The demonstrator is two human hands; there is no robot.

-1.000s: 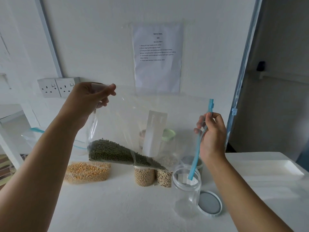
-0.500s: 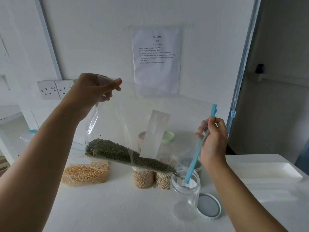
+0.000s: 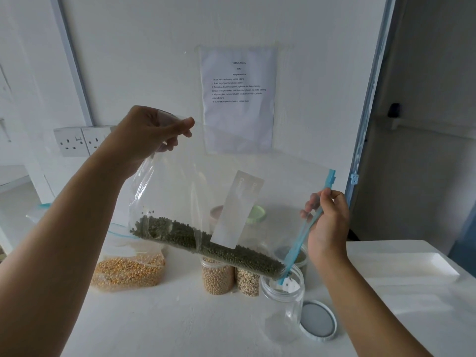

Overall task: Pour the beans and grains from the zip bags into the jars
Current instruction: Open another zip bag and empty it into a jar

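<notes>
**While the Zip Bag Was Tilted Over the Open Jar**

While the left hand [image 3: 152,135] pinched the upper left corner of the clear zip bag [image 3: 206,181] between thumb and curled fingers, the right hand [image 3: 328,222] gripped the blue zip strip [image 3: 306,233] at the bag's mouth, with its fingers curled round it. The bag hung in the air above the white table [image 3: 180,325] and sloped down to the right. The green beans [image 3: 206,243] lay in a slanted band along its lower edge, and the low end of the band reached the foot of the zip strip. That low corner sat at the mouth of the open jar [image 3: 283,305]. The view through the plastic was too unclear to tell whether any beans had entered the jar. The jar stood upright on the table, and its lid [image 3: 318,320] lay flat just beside it on the right. A white label [image 3: 237,210] was on the bag's face. Behind the bag, two filled jars [image 3: 217,276] stood side by side, left of the open jar. A bag of yellow corn [image 3: 128,271] lay further left on the table
</notes>
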